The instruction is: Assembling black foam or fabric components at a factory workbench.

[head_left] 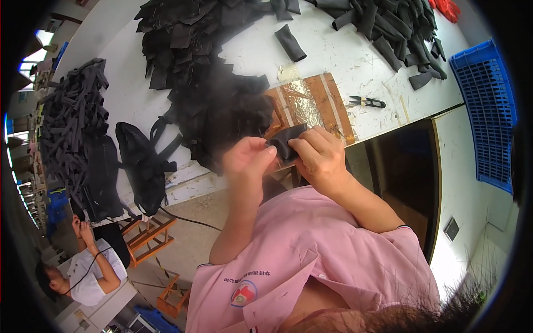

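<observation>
Black cloth (287,136): I'm seeing apparent shaping, next likely needing tension
Left hand (251,157): pinching it
Right hand (321,152): pinching it

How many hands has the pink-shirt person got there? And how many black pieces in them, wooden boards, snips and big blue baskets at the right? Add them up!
Hands: 2, left hand and right hand
Held black fabric piece: 1
Wooden board: 1
Snips: 1
Blue basket: 1
Total: 6

From our right hand (322,152), we have bare surface (333,62) at half past twelve, beyond the wooden board (317,95); the black fabric heap (205,114) blocks ten o'clock, thread snips (368,102) one-thirty.
</observation>
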Demonstrator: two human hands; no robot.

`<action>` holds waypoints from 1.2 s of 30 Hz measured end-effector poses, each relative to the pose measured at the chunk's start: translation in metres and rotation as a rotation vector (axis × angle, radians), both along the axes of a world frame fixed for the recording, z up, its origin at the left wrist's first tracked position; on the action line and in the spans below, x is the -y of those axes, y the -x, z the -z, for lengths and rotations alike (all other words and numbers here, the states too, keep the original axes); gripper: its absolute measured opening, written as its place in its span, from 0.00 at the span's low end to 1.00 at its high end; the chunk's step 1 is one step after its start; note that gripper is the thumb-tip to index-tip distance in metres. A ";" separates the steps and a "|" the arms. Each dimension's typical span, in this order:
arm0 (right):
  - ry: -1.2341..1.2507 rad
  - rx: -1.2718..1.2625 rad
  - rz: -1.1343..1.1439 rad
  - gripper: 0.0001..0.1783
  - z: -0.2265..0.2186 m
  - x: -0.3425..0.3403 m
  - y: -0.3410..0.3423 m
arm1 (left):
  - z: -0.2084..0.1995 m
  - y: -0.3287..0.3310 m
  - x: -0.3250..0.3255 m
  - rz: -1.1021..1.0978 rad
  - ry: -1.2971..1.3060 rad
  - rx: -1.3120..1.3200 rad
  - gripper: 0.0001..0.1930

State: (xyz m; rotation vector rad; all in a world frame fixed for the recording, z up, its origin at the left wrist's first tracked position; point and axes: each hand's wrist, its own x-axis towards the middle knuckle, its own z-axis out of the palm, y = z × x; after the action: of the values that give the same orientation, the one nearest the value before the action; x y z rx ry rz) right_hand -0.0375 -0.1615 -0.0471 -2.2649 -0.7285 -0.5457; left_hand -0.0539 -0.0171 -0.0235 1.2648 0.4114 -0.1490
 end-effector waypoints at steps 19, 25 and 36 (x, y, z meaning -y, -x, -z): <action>-0.431 -0.543 -0.071 0.07 -0.012 0.001 -0.001 | 0.018 0.010 0.018 0.006 -0.563 0.421 0.03; -0.359 -0.492 0.240 0.09 0.001 -0.007 -0.008 | 0.020 -0.003 0.024 -0.176 -0.018 0.146 0.13; -1.476 -1.570 -0.265 0.03 0.018 0.003 -0.005 | 0.036 -0.013 0.013 0.005 -0.025 0.220 0.10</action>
State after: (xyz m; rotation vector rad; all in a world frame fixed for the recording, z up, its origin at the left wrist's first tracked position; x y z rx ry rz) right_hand -0.0322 -0.1645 -0.0647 -0.6330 0.2513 0.6820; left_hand -0.0407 -0.0296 -0.0591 1.2913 0.2211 -0.0085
